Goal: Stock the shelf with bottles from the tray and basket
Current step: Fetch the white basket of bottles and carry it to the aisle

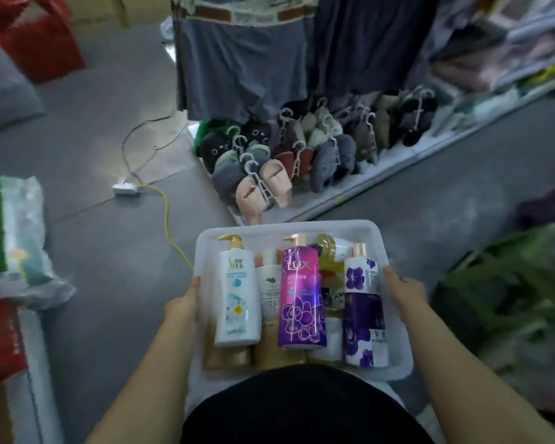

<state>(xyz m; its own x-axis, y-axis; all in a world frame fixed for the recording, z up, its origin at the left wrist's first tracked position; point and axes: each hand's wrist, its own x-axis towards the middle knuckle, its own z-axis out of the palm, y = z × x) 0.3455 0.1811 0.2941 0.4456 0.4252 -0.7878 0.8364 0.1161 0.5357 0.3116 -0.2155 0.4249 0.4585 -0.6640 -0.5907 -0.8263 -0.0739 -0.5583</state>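
— The left hand (183, 302), what's it doing?
— I see it clasping the left rim of the tray (285, 226), thumb over the edge; the right hand (404, 291) grips the opposite rim.
— What's inside?
— Between the hands, pump bottles lie flat: a white bottle (237, 296) nearest the left hand, a purple Lux bottle (302, 299) mid-tray, a white-and-violet bottle (364, 312) beside the right hand, gold bottles (228, 357) underneath.
— Beyond the hands?
— Slippers (263, 187) on a low shelf (350, 189).
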